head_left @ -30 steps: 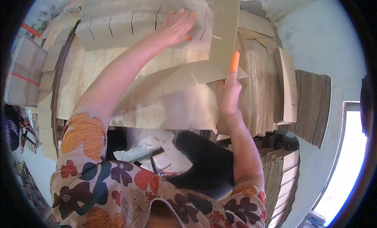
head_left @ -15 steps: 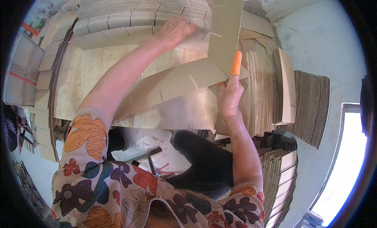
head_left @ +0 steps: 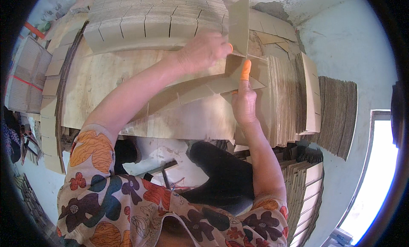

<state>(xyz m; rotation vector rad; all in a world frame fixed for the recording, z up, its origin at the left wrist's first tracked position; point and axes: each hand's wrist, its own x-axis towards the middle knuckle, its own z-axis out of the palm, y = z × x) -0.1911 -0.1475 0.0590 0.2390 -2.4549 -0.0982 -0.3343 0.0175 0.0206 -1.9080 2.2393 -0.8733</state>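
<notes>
A pale wooden table (head_left: pixel 200 123) bears, at its far side, a broad stack of slotted cardboard (head_left: pixel 140 27); at its right stands a bundle of cardboard sheets (head_left: pixel 281 102); in front of the person a long cardboard strip (head_left: pixel 183 93) runs obliquely from lower left to the right hand (head_left: pixel 245 106), meeting a second strip (head_left: pixel 238 25) whose long axis points away; the right hand, nearer the junction, pinches there, its thumb in an orange fingertip cover (head_left: pixel 246 70); the left hand (head_left: pixel 204 51), fingers curled, is just left of the second strip; whether it pinches anything cannot be told; the junction's slots are partly hidden, the long strip's near end lies behind the left forearm.
</notes>
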